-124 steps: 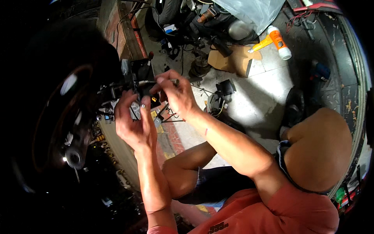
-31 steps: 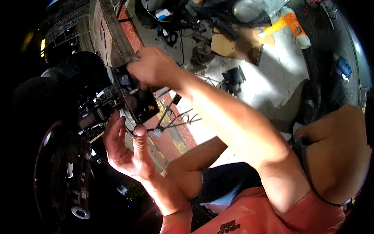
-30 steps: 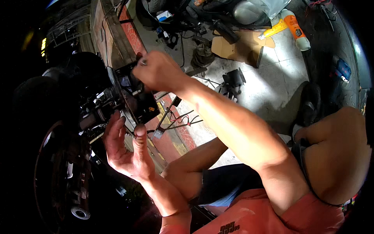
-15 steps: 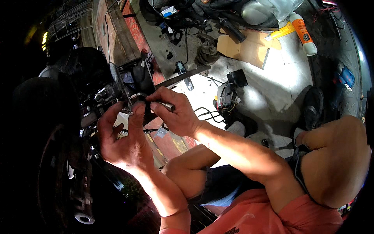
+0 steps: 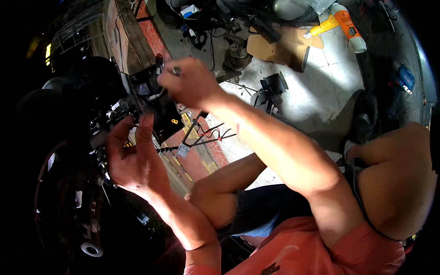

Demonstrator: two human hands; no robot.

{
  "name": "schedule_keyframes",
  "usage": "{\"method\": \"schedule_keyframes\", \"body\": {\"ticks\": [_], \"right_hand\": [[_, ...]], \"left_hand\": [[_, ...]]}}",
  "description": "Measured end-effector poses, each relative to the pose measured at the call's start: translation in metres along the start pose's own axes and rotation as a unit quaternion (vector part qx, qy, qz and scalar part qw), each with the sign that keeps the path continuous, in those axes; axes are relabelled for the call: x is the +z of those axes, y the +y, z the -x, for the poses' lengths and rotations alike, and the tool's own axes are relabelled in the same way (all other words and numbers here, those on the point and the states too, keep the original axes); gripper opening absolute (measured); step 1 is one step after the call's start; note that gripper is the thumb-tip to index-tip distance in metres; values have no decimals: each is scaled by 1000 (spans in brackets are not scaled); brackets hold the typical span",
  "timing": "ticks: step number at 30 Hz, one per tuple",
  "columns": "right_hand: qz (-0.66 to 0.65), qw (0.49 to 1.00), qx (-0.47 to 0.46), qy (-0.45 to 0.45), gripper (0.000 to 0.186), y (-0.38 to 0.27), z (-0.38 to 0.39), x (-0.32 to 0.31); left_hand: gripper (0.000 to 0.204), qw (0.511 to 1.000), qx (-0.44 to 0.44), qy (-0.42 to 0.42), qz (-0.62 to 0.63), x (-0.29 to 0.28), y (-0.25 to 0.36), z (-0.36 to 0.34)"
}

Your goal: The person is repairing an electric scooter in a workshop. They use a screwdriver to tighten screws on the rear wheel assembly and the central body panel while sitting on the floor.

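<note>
My right hand [image 5: 191, 85] is closed around a metal wrench [image 5: 158, 95] that looks L-shaped. Its round end shows at the top of the fist, and a silver part sticks out below the fingers. Lower and to the left, my left hand [image 5: 135, 160] holds thumb and forefinger close together at the metal parts [image 5: 121, 110] of a dark machine, possibly a motorcycle. What lies between those fingertips is too small to make out. Much of the machine is lost in darkness on the left.
On the tiled floor lie a cardboard piece [image 5: 279, 51], a yellow utility knife [image 5: 323, 26], an orange-and-white bottle [image 5: 349, 28] and a dark rag [image 5: 237, 52]. A blue tool [image 5: 406, 78] lies at the far right. A black lamp-like part [image 5: 275, 83] with cables stands beyond my right forearm.
My right hand has moved up and away from my left with the wrench, turning it. The left hand has shifted slightly down and left. The whole view has also shifted a little.
</note>
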State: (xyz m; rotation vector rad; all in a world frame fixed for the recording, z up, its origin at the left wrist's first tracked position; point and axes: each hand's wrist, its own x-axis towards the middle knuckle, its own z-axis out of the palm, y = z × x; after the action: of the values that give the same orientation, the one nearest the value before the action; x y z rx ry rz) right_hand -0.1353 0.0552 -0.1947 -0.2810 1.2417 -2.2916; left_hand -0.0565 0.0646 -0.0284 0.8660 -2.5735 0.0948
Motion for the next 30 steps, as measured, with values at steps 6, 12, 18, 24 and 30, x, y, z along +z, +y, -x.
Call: {"method": "schedule_keyframes", "body": {"ticks": [6,12,18,24,30], "right_hand": [[-119,992,-26,9,20,2,80,25],[-77,990,-114,24,15,16,81,32],[-134,990,-45,-23,21,11,34,25],[26,961,201,-186,32,-52,-51,-9],[70,993,-93,13,21,12,4,17]], "left_hand": [[45,999,11,-4,-43,-1,0,1],[49,993,32,-23,-110,-1,5,-14],[46,994,52,-42,-84,-3,4,-20],[45,995,57,-27,-81,-2,3,-13],[47,993,51,-41,-100,-1,6,-20]]}}
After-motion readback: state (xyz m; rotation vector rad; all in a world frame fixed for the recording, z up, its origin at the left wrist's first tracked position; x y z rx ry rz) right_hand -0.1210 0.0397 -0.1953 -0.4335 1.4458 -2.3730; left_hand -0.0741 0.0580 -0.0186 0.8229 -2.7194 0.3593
